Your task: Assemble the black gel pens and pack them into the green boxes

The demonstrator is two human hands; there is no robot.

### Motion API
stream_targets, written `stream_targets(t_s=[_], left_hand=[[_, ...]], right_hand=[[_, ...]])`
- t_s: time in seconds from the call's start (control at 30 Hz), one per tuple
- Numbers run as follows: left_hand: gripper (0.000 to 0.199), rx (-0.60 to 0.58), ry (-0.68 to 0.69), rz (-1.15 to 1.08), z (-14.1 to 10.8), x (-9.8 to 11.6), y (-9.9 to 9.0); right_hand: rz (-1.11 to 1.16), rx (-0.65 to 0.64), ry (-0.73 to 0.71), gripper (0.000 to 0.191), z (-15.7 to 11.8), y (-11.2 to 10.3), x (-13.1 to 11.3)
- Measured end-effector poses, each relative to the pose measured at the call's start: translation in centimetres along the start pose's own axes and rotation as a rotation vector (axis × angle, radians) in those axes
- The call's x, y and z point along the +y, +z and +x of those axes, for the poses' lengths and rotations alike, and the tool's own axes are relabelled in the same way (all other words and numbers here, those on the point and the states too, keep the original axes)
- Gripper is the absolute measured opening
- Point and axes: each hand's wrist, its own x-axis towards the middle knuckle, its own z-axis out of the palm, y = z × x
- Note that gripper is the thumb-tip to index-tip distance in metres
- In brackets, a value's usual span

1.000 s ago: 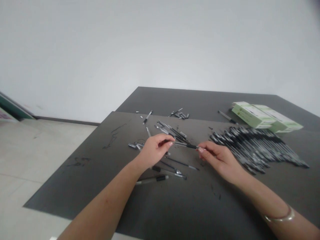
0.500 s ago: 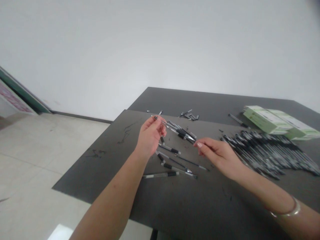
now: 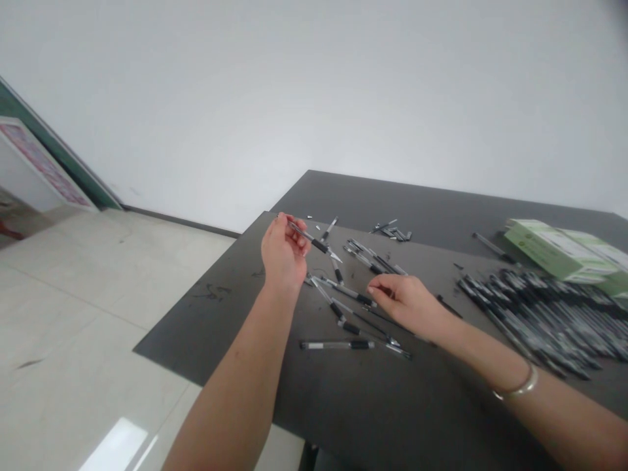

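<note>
My left hand [image 3: 287,252] holds a clear pen with a black grip [image 3: 320,246], its pointed tip slanting down to the right. Over the scattered pens, my right hand [image 3: 402,301] has thumb and fingertips pinched together; whatever lies between them is too small to make out. Beneath and between the hands are several loose pens and thin refills, among them a pen lying nearly level [image 3: 333,345]. A small group of pens [image 3: 367,256] rests just beyond my right hand.
On the dark table [image 3: 392,405], a dense row of pens [image 3: 544,314] spreads at the right, with green and white boxes [image 3: 554,248] behind it. Small black caps [image 3: 400,233] lie farther back. A white wall [image 3: 314,85] stands behind the table.
My left hand has moved left, its pen now apart from the small group of pens. My right hand has come away from that group and sits lower. The view has shifted left.
</note>
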Motion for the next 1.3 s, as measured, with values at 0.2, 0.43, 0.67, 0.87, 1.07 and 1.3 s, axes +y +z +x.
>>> stream_targets(t_s=[0.2, 0.43, 0.67, 0.87, 1.07, 1.3], left_hand=[[0.018, 0.031, 0.016, -0.045, 0.2, 0.4, -0.2], [0.018, 0.053, 0.022, -0.065, 0.4, 0.2, -0.4], [0.017, 0.049, 0.005, -0.054, 0.2, 0.3, -0.3], [0.017, 0.007, -0.045, -0.048, -0.2, 0.3, 0.1], [0.018, -0.094, -0.078, 0.04, -0.8, -0.5, 0.5], [0.022, -0.224, -0.199, 0.154, -2.6, -2.6, 1.2]], right_hand=[[-0.093, -0.043, -0.174, 0.023, 2.5, 1.4, -2.3], [-0.296, -0.053, -0.222, 0.026, 7.3, 4.7, -6.5], [-0.286, -0.032, -0.209, 0.019, 9.1, 6.4, -7.1], [-0.193, -0.002, -0.182, 0.011, 8.1, 5.7, -6.0], [0.133, 0.162, -0.099, 0.008, 5.5, 2.9, -3.8], [0.811, 0.159, 0.085, 0.028, -1.8, -0.6, -1.8]])
